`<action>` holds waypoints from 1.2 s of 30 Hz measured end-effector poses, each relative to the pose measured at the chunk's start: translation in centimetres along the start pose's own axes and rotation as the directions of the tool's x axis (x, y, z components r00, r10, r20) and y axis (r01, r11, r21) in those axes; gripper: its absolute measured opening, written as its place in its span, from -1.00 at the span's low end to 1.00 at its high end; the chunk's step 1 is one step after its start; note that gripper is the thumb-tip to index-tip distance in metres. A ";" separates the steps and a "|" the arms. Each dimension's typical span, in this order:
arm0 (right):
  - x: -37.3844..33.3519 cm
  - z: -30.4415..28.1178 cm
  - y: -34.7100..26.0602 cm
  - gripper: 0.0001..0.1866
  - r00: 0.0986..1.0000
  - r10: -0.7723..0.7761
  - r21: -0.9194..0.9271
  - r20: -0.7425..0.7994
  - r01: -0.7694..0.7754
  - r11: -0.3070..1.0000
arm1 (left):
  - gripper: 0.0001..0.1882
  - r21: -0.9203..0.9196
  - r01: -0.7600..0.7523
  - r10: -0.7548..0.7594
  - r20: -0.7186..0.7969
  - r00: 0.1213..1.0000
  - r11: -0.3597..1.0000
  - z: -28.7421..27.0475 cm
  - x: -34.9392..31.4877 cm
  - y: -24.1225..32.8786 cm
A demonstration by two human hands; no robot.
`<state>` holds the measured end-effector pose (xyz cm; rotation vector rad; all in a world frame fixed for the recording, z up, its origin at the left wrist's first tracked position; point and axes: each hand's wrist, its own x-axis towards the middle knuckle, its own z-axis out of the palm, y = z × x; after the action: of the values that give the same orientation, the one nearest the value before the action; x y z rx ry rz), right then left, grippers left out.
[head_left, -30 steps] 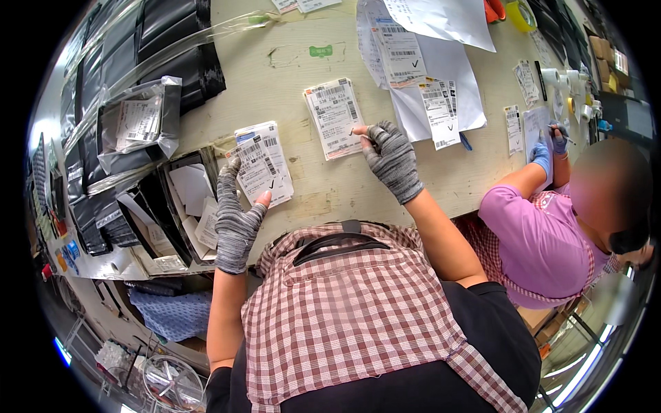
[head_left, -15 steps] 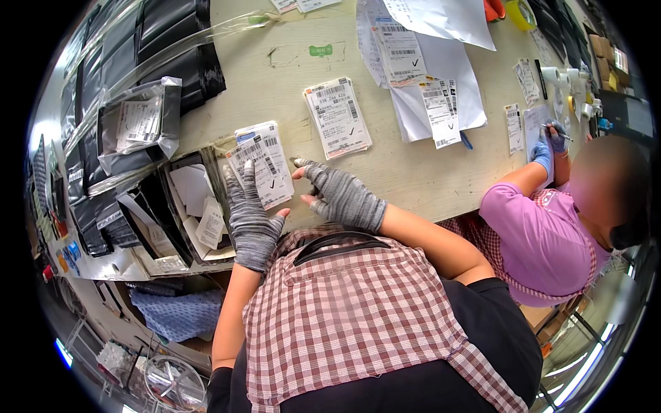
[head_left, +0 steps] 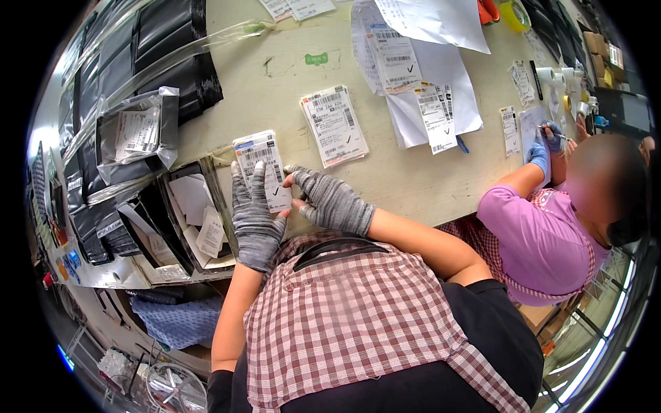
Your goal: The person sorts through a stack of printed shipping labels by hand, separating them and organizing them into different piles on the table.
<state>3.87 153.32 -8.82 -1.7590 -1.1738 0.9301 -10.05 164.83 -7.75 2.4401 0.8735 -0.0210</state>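
Note:
A small pile of white printed shipping labels (head_left: 261,146) lies on the table in front of me. My left hand (head_left: 256,224), in a grey fingertip-less knit glove, rests its outstretched fingers on the pile's left part, with the thumb by its near edge. My right hand (head_left: 334,202), gloved alike, is at the pile's right edge, its fingertips against the side and the fingers apart from the thumb. A second pile of labels (head_left: 334,127) lies to the right, apart from both hands.
Open-topped boxes (head_left: 200,206) with paper slips stand left of my hands, near a clear-wrapped packet (head_left: 138,132) and black plastic bags (head_left: 165,41). White sheets (head_left: 434,62) with labels lie farther right. A co-worker (head_left: 537,227) in blue gloves writes at the far right.
The slanted top label now lies in line with the pile beneath it. My right hand has moved left to the pile's edge. My left hand remains on the pile.

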 end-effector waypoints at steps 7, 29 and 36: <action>0.0 0.0 -0.3 -0.68 0.999 0.051 -0.014 0.006 -0.051 0.999 | 0.10 0.046 -0.022 0.021 0.030 0.999 0.999 -0.8 0.1 0.4; 0.0 0.3 0.3 -0.74 1.000 -0.006 -0.061 -0.002 0.006 0.998 | 0.01 0.090 0.043 -0.042 -0.005 0.999 0.995 -0.2 0.5 0.1; 0.0 0.2 0.1 -0.73 1.000 -0.004 -0.055 -0.005 0.003 0.998 | -0.02 0.089 0.031 -0.030 -0.008 1.000 0.996 -0.5 0.7 0.6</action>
<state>3.76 153.28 -9.00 -1.8018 -1.2092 0.8978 -9.26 165.11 -7.15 2.5108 0.9317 -0.0639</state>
